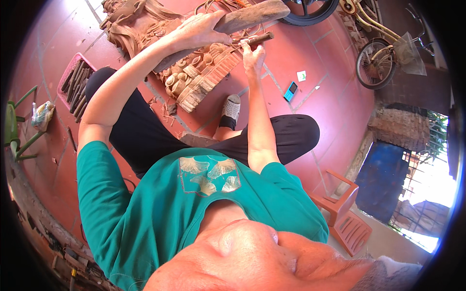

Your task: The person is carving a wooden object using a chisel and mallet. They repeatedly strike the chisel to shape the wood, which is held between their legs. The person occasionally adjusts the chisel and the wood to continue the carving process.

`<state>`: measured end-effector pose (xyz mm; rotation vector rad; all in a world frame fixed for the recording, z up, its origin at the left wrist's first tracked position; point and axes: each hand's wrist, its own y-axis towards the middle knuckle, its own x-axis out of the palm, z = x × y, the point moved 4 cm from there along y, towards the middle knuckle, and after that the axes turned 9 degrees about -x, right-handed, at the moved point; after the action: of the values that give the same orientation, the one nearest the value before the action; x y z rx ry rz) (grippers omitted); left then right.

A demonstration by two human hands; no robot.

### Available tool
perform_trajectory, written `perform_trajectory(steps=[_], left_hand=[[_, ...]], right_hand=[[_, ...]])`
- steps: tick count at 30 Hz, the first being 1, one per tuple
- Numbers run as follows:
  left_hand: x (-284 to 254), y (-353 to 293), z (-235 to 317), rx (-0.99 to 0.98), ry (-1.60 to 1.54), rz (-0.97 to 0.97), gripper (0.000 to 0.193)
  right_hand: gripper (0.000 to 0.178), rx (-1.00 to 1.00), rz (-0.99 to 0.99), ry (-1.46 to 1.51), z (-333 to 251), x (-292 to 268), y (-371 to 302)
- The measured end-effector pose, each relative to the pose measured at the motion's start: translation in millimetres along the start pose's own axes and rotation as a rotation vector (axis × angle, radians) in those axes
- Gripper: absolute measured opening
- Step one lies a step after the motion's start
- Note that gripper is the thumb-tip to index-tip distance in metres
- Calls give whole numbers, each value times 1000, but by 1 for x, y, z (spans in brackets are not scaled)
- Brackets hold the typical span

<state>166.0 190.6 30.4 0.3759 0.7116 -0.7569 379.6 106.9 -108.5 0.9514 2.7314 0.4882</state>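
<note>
Foremost is the seated person's head (228, 257), over a teal cloth shirt (145, 213) bearing a panel of pale fan-shaped leaves. Left hand (203, 30): fingers wrapped around a long, club-shaped piece of weathered brown wood (252, 15), which juts rightward past the fingertips. Right hand (253, 58): fingers closed on a short, dark brown rod (265, 37), one end protruding beyond them, just below the club. Whether the rod's other end touches anything, I cannot tell. Close beneath both sets of fingers, and extending to their left, lies a brown carved wooden block (187, 80) with rounded relief. Well left of the left fingers sits a pink plastic basket (64, 80) holding slim dark bars (77, 89); farther out, a clear plastic bag (42, 115) beside a green plastic stool (12, 126). Right of and below the right fingers, a light blue keypad phone (291, 91) lies on the red tiled floor (340, 116). Well apart, farther right, stands a pale-framed bicycle (376, 63).
</note>
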Motion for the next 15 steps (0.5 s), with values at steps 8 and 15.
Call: perform_trajectory(steps=[8, 15], left_hand=[[-2, -2, 13, 12, 31, 41, 60], [-1, -2, 16, 9, 29, 41, 61]], right_hand=[[22, -1, -22, 66, -3, 3, -1], [24, -35, -57, -36, -11, 6, -1]])
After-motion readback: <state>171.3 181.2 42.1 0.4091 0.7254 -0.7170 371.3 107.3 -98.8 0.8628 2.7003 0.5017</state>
